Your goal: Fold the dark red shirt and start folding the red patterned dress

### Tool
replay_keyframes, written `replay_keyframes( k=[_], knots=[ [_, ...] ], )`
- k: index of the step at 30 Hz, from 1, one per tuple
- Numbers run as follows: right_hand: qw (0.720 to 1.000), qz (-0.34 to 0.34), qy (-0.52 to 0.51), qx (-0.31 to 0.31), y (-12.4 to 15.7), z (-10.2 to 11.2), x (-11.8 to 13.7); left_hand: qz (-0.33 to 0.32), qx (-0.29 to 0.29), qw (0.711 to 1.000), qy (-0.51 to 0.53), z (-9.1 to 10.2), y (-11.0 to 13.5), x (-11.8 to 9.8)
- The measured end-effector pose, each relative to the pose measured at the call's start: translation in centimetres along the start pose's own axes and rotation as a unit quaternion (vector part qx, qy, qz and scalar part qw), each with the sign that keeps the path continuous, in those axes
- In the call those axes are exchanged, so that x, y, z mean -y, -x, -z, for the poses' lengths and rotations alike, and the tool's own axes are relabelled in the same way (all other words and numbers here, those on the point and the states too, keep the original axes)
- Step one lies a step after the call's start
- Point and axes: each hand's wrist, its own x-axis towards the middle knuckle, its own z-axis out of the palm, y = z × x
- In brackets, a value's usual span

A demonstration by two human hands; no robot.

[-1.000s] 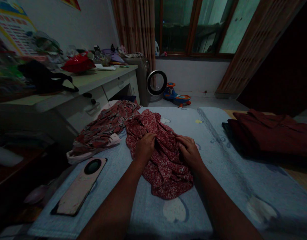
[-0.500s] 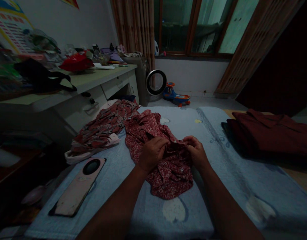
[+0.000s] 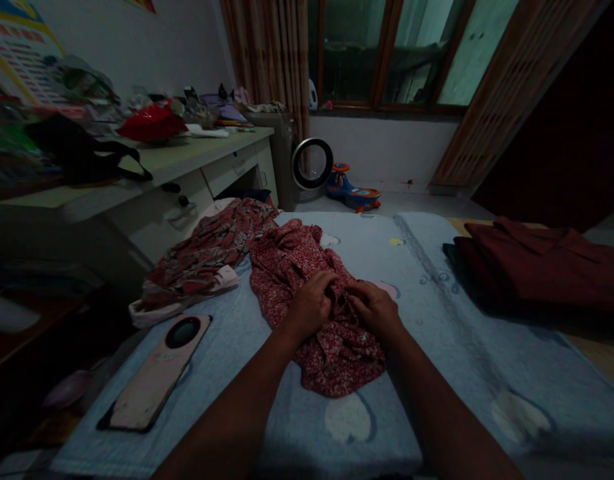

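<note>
A crumpled red garment with a small pale print [image 3: 337, 367], probably a shirt, lies on the blue bed cover [image 3: 227, 373]. Over its middle, my left hand [image 3: 311, 303] has its fingers curled on the cloth, pinching it. Just to the right, my right hand [image 3: 374, 308] also grips the fabric, its fingertips close to those of the left. The folds and the fingers hide exactly which part of the garment is held.
A phone [image 3: 154, 380] lies face down at the left edge. Behind it is a heap of patterned clothing [image 3: 211, 247]. Folded dark red clothes [image 3: 551, 267] are stacked on the right. A cluttered desk [image 3: 187, 160] runs along the left; a toy ride-on car [image 3: 354, 193] stands beyond the bed.
My right hand has moved left, closer to my left hand, and the cloth once stretched between them has come down and bunched. My left hand has shifted only slightly.
</note>
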Motion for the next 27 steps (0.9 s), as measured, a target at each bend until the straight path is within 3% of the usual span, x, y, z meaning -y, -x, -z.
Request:
replay_keyframes(
  k=[5, 13, 19, 27],
  knots=[
    [0.996, 0.062, 0.058, 0.008, 0.1, 0.0, 0.2, 0.041, -0.013, 0.999, 0.02, 0.0, -0.1, 0.1],
    [0.997, 0.066, 0.034, 0.001, 0.0, 0.1, 0.8, 0.051, -0.035, 0.995, 0.077, -0.1, -0.1, -0.3],
    [0.991, 0.042, -0.019, -0.125, 0.0, 0.6, 1.4, 0.029, -0.029, 0.998, 0.044, -0.4, 0.1, -0.3],
    [0.984, -0.03, -0.144, -0.105, -0.2, 0.3, 1.4, -0.008, -0.031, 0.998, 0.061, -0.6, 0.2, -0.7]
  ],
)
